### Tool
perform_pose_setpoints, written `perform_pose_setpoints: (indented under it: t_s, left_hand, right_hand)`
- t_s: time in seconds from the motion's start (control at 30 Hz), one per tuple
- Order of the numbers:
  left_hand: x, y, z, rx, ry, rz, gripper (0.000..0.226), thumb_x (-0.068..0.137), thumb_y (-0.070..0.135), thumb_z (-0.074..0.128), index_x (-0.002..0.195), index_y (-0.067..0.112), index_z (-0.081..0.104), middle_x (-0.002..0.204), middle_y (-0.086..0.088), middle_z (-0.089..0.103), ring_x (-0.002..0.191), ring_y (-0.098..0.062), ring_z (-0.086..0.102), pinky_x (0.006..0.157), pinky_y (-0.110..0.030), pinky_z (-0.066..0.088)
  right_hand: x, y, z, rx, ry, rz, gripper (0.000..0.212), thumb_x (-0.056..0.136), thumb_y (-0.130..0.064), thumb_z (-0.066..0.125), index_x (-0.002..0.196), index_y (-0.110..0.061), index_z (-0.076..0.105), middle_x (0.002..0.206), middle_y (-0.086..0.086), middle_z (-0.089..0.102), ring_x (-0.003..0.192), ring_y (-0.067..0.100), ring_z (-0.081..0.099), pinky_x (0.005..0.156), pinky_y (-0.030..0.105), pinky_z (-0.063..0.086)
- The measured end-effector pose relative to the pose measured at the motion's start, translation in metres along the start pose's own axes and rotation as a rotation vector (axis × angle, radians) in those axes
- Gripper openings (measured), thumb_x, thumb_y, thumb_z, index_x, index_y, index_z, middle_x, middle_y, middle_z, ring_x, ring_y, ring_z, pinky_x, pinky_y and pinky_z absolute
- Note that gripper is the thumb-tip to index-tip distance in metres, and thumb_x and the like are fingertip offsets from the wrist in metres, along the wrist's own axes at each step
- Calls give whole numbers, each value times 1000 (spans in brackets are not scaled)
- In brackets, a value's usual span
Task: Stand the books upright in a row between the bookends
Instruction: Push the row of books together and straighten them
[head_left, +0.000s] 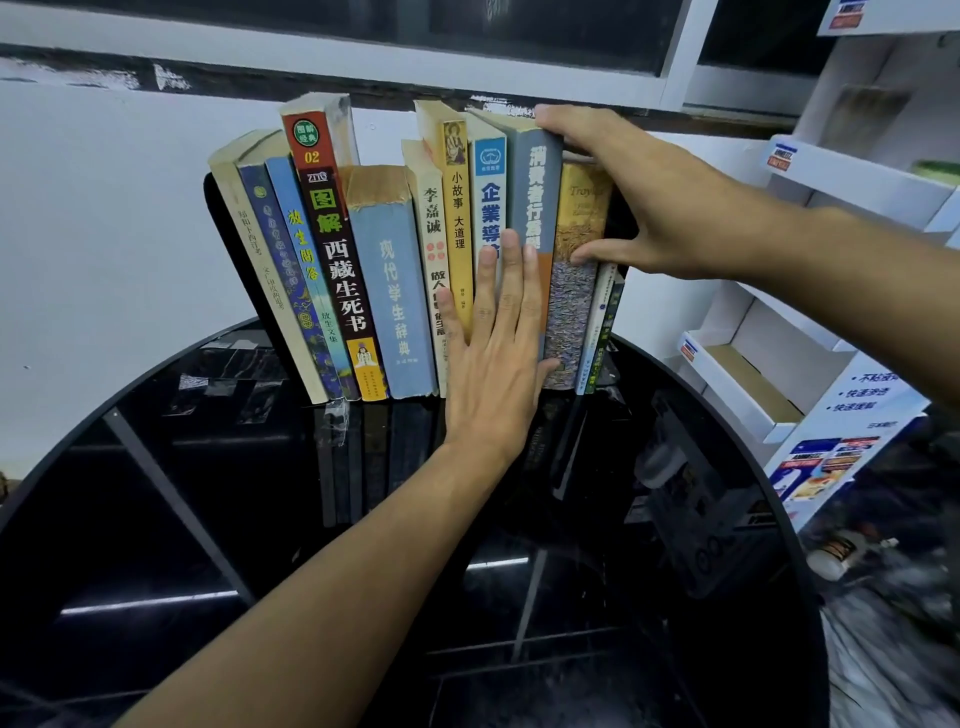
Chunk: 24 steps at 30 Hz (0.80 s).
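Many worn paperbacks (395, 291), glossy round table (208, 519)

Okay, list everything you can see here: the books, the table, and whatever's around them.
books: about twelve; blue, cream, yellow, grey and gold spines; standing in a row on the table
bookends: two; black; one at each end of the row, mostly hidden
table: one; glossy black, round; under the books
tape scraps: a few; clear; on the table in front of the left books
display racks: white cardboard; count unclear; at the right
left hand: flat against the middle spines
right hand: grips the tops of the right-end books, thumb on a gold spine
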<state>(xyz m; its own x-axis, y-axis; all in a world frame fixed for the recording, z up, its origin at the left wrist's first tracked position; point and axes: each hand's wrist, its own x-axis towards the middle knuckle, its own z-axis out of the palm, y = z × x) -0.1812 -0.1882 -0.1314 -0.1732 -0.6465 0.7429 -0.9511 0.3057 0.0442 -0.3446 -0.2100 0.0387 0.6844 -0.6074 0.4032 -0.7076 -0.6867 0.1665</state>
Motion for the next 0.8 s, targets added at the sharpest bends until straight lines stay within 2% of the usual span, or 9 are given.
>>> perform_pose_setpoints:
  t_s: [0.13, 0.23, 0.33, 0.5, 0.67, 0.8]
  left_hand:
    - [0, 0, -4, -69, -17, 3, 120, 86, 59, 65, 156, 8, -17, 166, -14, -15, 149, -27, -25, 122, -63, 0]
    - [0, 2, -8, -125, -27, -7, 118, 85, 64, 63, 158, 6, -10, 166, -17, -13, 151, -28, -23, 121, -63, -3]
    - [-1, 10, -10, -169, -27, -5, 120, 84, 64, 64, 158, 4, -8, 166, -18, -14, 153, -30, -18, 121, -64, -3]
    - [7, 24, -10, -153, -19, -65, 128, 78, 69, 67, 157, 4, -10, 166, -17, -14, 150, -26, -24, 121, -62, -6]
    - [9, 23, -3, -93, -33, -76, 130, 76, 71, 67, 157, 2, -8, 166, -18, -11, 147, -25, -27, 120, -65, 2]
    - [10, 24, -1, -70, -30, -84, 133, 73, 71, 69, 157, 2, -8, 166, -19, -9, 148, -25, -26, 120, -65, 1]
  right_hand:
    - [-5, -2, -5, 10, -39, 0, 112, 79, -34, 82, 160, -14, 8, 167, 4, 12, 153, 16, 17, 119, 46, 33]
    - [-15, -2, -3, -42, -72, -8, 124, 77, -42, 84, 160, -8, -1, 169, 8, -1, 156, 17, 3, 124, 45, 23]
    - [-28, 0, 3, -140, -40, 1, 127, 75, -53, 81, 159, -3, -1, 168, 13, -5, 156, 22, -1, 124, 47, 20]
    - [-43, 5, 9, -175, -17, 62, 134, 71, -62, 79, 159, -1, -2, 168, 15, -7, 156, 23, -3, 124, 48, 17]
    - [-50, 8, 18, -109, -18, 81, 136, 70, -59, 82, 158, -2, -5, 168, 13, -2, 156, 21, 0, 125, 46, 16]
    - [-49, 11, 24, -61, 0, 105, 137, 69, -56, 84, 159, -3, -5, 168, 12, 4, 155, 20, 6, 124, 44, 19]
